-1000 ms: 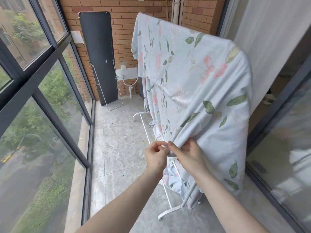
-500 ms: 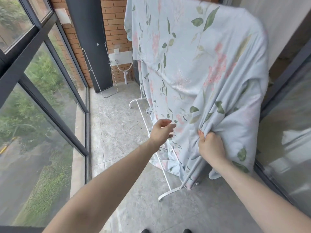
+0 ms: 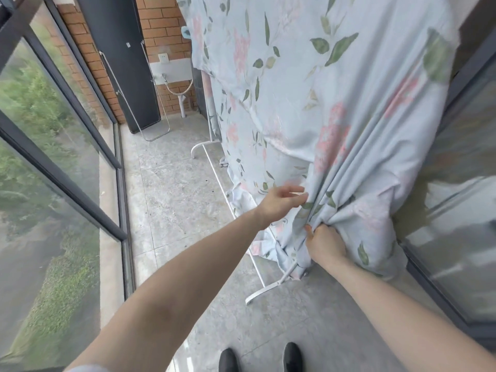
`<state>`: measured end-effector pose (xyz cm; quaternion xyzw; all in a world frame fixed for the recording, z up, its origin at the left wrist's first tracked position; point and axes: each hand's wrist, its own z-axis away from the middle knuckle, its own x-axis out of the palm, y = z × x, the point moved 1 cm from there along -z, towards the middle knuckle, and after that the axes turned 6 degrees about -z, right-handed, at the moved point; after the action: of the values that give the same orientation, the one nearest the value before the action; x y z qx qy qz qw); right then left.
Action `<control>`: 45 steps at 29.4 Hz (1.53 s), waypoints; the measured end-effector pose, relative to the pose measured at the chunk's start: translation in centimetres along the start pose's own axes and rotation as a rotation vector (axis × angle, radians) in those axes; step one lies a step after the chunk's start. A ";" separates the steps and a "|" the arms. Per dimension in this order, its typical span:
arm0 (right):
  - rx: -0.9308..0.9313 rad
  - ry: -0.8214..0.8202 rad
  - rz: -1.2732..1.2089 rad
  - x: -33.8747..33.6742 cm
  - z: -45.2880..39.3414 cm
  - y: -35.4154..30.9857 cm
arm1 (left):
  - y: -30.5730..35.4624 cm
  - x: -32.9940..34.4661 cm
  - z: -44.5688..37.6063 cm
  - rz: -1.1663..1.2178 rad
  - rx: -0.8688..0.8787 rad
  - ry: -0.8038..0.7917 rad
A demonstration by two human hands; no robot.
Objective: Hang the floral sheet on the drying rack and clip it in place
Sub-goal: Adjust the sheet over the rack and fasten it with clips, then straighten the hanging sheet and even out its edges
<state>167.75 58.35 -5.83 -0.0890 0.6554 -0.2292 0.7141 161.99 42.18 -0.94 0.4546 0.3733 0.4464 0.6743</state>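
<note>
Sheet (image 3: 308,89) hangs draped over the rack (image 3: 268,287), low end bunched near the rack's foot above the floor (image 3: 174,200). Right hand (image 3: 326,244) has fingers clamped on a gathered wad of folds, probably to take up slack and keep cloth off the floor. Left hand (image 3: 281,202) has fingers apart, tips at the folds, likely smoothing; no clip visible.

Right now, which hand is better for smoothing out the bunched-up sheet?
The left hand, probably. It is open, holds nothing, and its fingers reach toward the folds of the floral sheet. The right hand is busy gripping a gathered bunch of the cloth low down near the drying rack.
</note>
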 end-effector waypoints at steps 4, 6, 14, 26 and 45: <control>0.028 -0.046 0.075 1.1 -0.6 1.3 | -2.1 0.2 0.0 -0.110 0.070 0.053; 0.089 -0.071 0.063 1.2 -0.4 1.5 | -2.8 0.0 -0.1 -0.143 0.044 0.114; 0.276 -0.603 0.026 -4.0 4.4 -1.6 | -2.5 -4.0 -0.3 -0.187 -0.039 0.007; -0.544 -0.033 -0.148 -15.2 0.6 -14.4 | 6.7 -7.7 -8.7 0.234 -0.199 0.108; 0.563 -0.095 -0.903 -4.2 -6.1 -15.9 | 6.1 -16.8 -21.4 0.387 -0.347 -0.162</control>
<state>158.32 47.29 3.99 -0.1775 0.4321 -0.6765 0.5693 135.47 33.54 -0.13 0.4294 0.1422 0.5866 0.6717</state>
